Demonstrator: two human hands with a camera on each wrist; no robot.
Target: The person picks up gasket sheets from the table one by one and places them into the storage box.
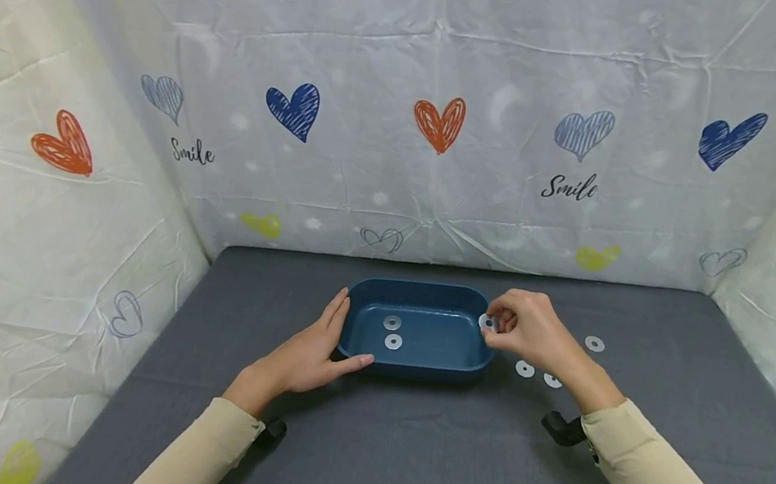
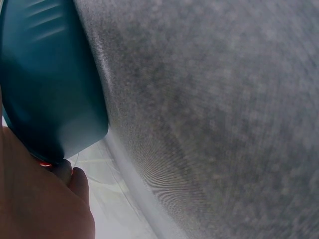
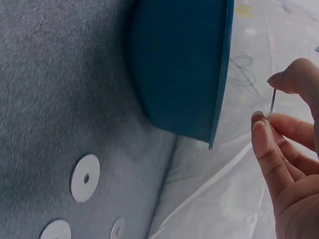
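A blue rectangular tray (image 1: 415, 370) stands on the table, with two metal washers (image 1: 392, 334) lying inside on its left part. My left hand (image 1: 309, 351) rests against the tray's left end, fingers fairly straight along the side and thumb at the front edge. Above the tray's right rim, my right hand (image 1: 528, 328) pinches another washer (image 1: 487, 323) between thumb and fingers. The right wrist view shows that washer (image 3: 272, 104) nearly edge-on, apart from the tray (image 3: 179, 69).
To the right of the tray, flat washers lie on the dark grey table: one near the tray (image 1: 525, 369), one beside the right wrist (image 1: 552, 380), and one farther back (image 1: 594, 344). A white cloth with printed hearts (image 1: 431, 198) hangs behind the table.
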